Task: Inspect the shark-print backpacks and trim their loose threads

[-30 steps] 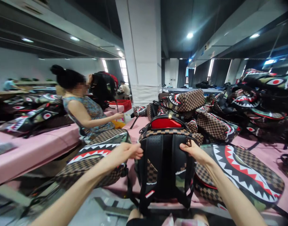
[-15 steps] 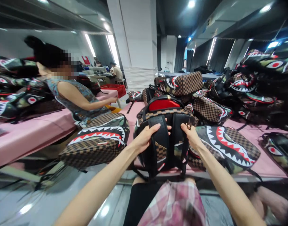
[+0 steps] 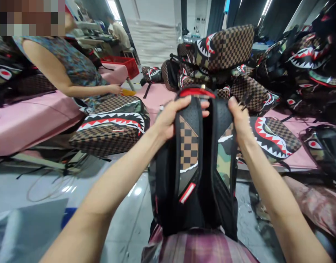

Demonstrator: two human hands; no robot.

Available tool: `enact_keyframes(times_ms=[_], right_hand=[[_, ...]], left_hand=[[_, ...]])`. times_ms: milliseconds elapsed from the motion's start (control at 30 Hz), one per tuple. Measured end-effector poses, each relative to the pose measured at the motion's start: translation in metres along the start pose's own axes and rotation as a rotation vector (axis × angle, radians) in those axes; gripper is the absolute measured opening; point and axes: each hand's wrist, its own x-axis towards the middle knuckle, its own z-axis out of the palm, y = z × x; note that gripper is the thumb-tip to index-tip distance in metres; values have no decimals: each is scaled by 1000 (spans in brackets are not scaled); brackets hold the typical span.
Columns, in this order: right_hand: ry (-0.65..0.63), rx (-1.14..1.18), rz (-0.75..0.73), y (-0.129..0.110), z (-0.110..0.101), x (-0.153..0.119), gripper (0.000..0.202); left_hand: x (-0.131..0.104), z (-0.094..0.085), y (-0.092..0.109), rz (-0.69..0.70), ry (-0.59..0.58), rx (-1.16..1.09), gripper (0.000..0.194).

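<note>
A black backpack with checkered and camouflage patches on its two shoulder straps stands upright in front of me, its strap side facing me and its lower end at my lap. My left hand is wrapped round the upper part of the left strap, thumb on top and fingertips showing past its inner edge. Round the upper right strap my right hand is closed, its thumb at the strap's top; most of its fingers are hidden. The backpack's red-lined top handle area shows beyond both hands.
Pink-covered tables run ahead and to the left. A shark-mouth backpack lies at left, another at right. Checkered bags are piled behind. A co-worker sits at the left, near a red crate.
The backpack has come off the table towards me and now stands more upright at my lap, both hands still on its straps. My view has tipped downward.
</note>
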Motion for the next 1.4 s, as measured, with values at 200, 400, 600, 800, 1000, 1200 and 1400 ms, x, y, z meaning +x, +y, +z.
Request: enact_keyframes(times_ms=[200,400,600,800,1000,1200,1400], right_hand=[[-90,105,525,160,0,-87,45],[-110,81,636,182,-3,-119,46],[-128,42,633,186,-3,-110,50],[-112,68,662,189,-5,-111,53],[-82,74,686,198,-8,-109,52],[-42,168,751,202,-8,-110,52],[-1,295,791,202,-8,-109,47]], left_hand=[[7,-98,-163,-430,150,-116,40],[-9,-120,-204,-384,66,-185,52],[-1,-121,-196,-447,102,-209,53],[2,-120,-196,-507,129,-209,56],[9,-121,-201,-508,174,-222,80],[5,-121,-211,-233,385,190,56],[-11,-105,-213,756,321,1431,17]])
